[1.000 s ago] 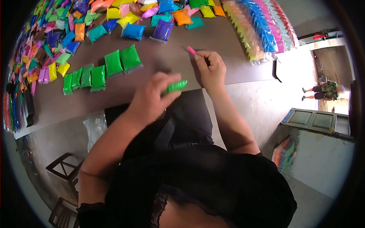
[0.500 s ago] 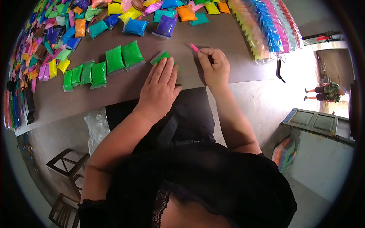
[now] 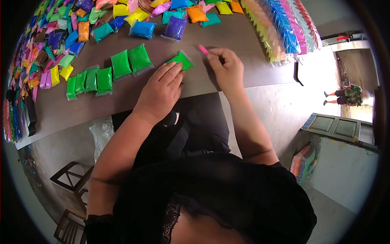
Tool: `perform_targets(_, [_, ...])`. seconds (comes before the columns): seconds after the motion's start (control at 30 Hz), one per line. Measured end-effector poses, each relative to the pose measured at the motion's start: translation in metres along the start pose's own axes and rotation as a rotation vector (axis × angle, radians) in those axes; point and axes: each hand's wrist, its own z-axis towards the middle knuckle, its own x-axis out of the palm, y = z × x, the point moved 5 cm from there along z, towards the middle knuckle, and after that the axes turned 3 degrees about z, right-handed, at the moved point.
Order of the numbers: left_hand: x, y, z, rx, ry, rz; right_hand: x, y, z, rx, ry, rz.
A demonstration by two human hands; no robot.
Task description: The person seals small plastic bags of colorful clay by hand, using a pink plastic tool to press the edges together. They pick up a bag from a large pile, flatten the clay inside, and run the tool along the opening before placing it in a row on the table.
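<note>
A green packet [image 3: 182, 59] in clear wrapping lies on the table, partly covered by the fingers of my left hand [image 3: 157, 92]. Those fingers are stretched out and rest on its lower left part, with the thumb apart from it. My right hand [image 3: 227, 70] is closed in a pinch around a small pink pointed tool [image 3: 203, 49], whose lower part is hidden in the fingers. Left of my left hand stretches a row of several green packets [image 3: 120, 65], the nearest one [image 3: 140, 58] a little apart from my fingers.
Many coloured packets [image 3: 83, 31] are heaped along the table's far left side. Strips of joined packets [image 3: 280, 30] lie at the far right corner. Dark wooden chairs [image 3: 71, 175] stand below left. A person [image 3: 349, 94] is in the doorway at right.
My left hand has drawn back down and left, uncovering more of the green packet. My right hand, with the pink tool, has shifted slightly up and left.
</note>
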Motion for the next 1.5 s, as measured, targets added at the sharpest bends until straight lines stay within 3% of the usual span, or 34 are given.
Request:
perform_targets(0.03, [0.002, 0.001, -0.001, 0.006, 0.004, 0.02, 0.003, 0.003, -0.002, 0.0, -0.001, -0.002])
perform_targets(0.1, [0.002, 0.001, -0.001, 0.012, 0.008, 0.041, 0.023, 0.021, -0.009, -0.22, 0.23, -0.147])
perform_targets(0.37, [0.002, 0.002, -0.001, -0.019, -0.03, -0.052, 0.028, 0.023, 0.011, -0.15, 0.278, -0.305])
perform_targets(0.43, [-0.001, 0.0, 0.001, -0.019, -0.032, -0.056, 0.039, 0.031, 0.001, -0.412, 0.334, -0.395])
perform_targets(0.53, [-0.002, 0.0, 0.002, -0.019, -0.015, -0.033, 0.035, 0.028, 0.024, -0.357, 0.362, -0.44])
perform_targets(0.67, [-0.001, 0.001, 0.001, -0.035, 0.023, -0.016, 0.035, 0.026, 0.033, -0.374, 0.375, -0.287])
perform_targets(0.73, [-0.002, -0.001, 0.001, -0.037, 0.011, -0.019, 0.041, 0.027, 0.026, -0.472, 0.479, -0.269])
perform_targets(0.83, [-0.004, -0.002, 0.002, -0.036, 0.001, -0.019, 0.039, 0.017, 0.041, -0.329, 0.426, -0.4])
perform_targets(0.93, [-0.002, 0.002, 0.003, -0.032, -0.004, -0.034, 0.04, 0.029, 0.032, -0.434, 0.487, -0.258])
perform_targets(1.03, [0.0, 0.002, 0.001, -0.025, -0.001, -0.049, 0.044, 0.023, 0.033, -0.363, 0.457, -0.436])
perform_targets(1.1, [-0.003, 0.002, 0.002, -0.027, 0.0, -0.038, 0.036, 0.017, 0.038, -0.345, 0.377, -0.384])
perform_targets(1.17, [-0.01, 0.01, 0.004, -0.186, -0.09, -0.314, 0.029, 0.01, 0.04, -0.336, 0.297, -0.329])
perform_targets(1.23, [-0.009, 0.013, 0.007, -0.219, -0.067, -0.243, 0.017, -0.008, 0.036, -0.055, 0.166, -0.066])
perform_targets(1.4, [-0.005, 0.02, 0.023, -0.188, -0.107, -0.098, 0.01, -0.008, 0.027, 0.001, 0.045, 0.04])
perform_targets(1.47, [-0.009, 0.021, 0.027, -0.298, -0.111, -0.192, 0.009, -0.007, 0.027, -0.012, 0.036, 0.041])
perform_targets(1.5, [-0.009, 0.024, 0.026, -0.42, -0.115, -0.427, 0.009, -0.006, 0.027, -0.03, 0.044, 0.04])
